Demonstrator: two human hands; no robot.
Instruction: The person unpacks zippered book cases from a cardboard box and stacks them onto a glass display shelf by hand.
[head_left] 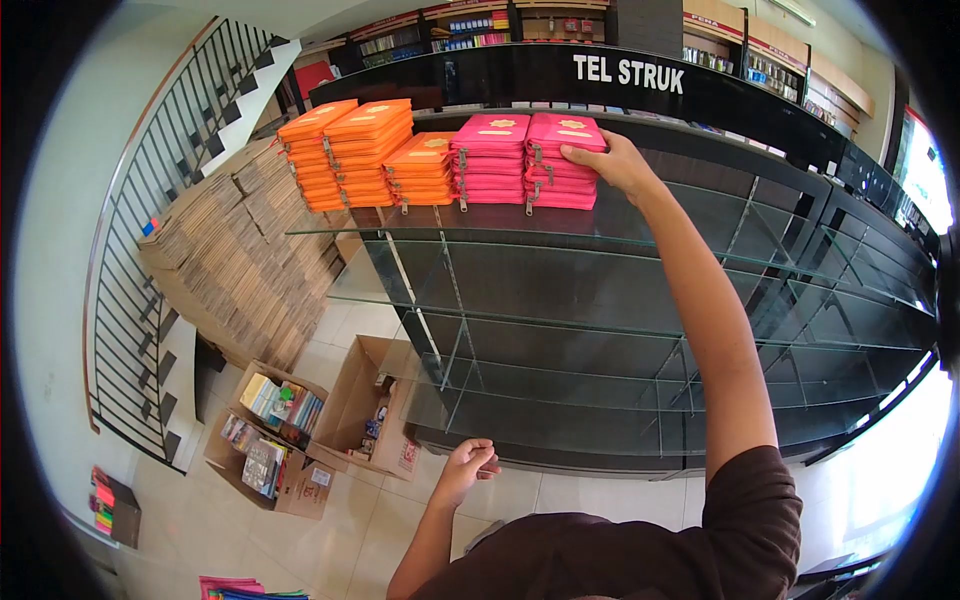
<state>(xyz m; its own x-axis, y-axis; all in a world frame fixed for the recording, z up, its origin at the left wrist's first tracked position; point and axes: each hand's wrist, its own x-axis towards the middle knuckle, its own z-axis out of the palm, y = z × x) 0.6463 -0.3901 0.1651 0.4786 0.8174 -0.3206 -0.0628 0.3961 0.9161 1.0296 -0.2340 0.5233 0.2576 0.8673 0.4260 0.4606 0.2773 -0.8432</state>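
My right hand (625, 167) reaches to the top shelf and grips the upper right side of the right-hand stack of pink zippered cases (562, 165). Its thumb lies against the top case's edge; the other fingers are partly hidden. Touching that stack on the left is another pile of pink cases (488, 160), with gold emblems on top and zip pulls hanging in front. Farther left stand a shorter orange stack (420, 170) and taller orange stacks (370, 150). Low in front of my body, my left hand (468, 470) is loosely closed, with nothing visible in it.
Glass shelves (560, 260) on metal brackets run below the stacks. Bundled flat cardboard (240, 240) leans at the left beside a stair railing (130, 300). Open cartons (350, 400) with books (265, 465) sit on the floor. A black counter sign (500, 75) stands behind.
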